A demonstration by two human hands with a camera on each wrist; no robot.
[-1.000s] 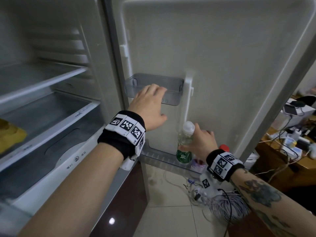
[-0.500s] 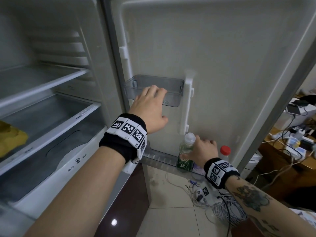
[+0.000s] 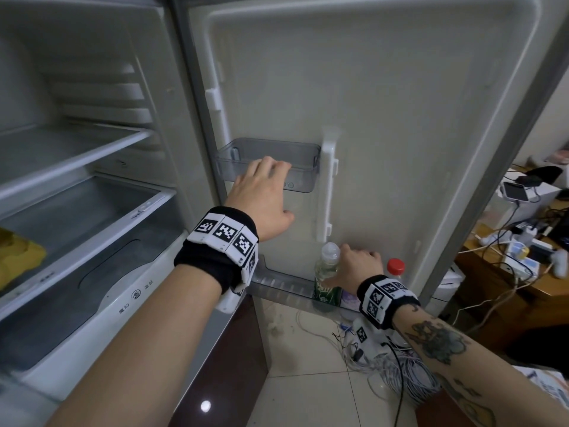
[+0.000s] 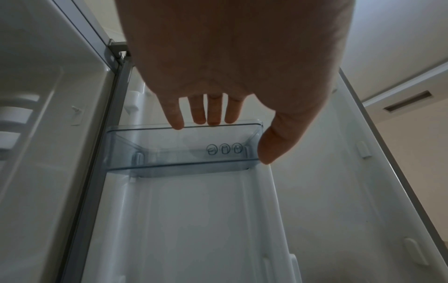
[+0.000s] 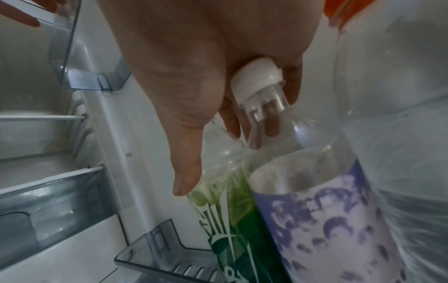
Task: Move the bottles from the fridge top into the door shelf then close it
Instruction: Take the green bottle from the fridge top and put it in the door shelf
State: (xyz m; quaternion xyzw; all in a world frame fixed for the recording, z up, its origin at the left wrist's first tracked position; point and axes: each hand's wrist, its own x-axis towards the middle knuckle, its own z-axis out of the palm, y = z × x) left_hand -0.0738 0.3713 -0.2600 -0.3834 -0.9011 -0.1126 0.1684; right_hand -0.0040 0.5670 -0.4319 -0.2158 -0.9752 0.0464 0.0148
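Observation:
The fridge door stands open. My right hand is down at the lower door shelf and grips the green-labelled bottle near its neck, thumb across its front. In the right wrist view the green-labelled bottle stands in the shelf beside a purple-labelled bottle, whose white cap touches my palm. A larger red-capped bottle stands to the right. My left hand rests straight fingers on the rim of the small clear upper door bin, which holds nothing.
The fridge body with its bare shelves is on the left, a yellow item at its edge. A cluttered wooden desk stands behind the door on the right. Loose cables lie on the tiled floor below the door.
My right hand has lowered the green-labelled bottle into the lower door shelf and has barely moved since. The left hand has stayed on the upper bin.

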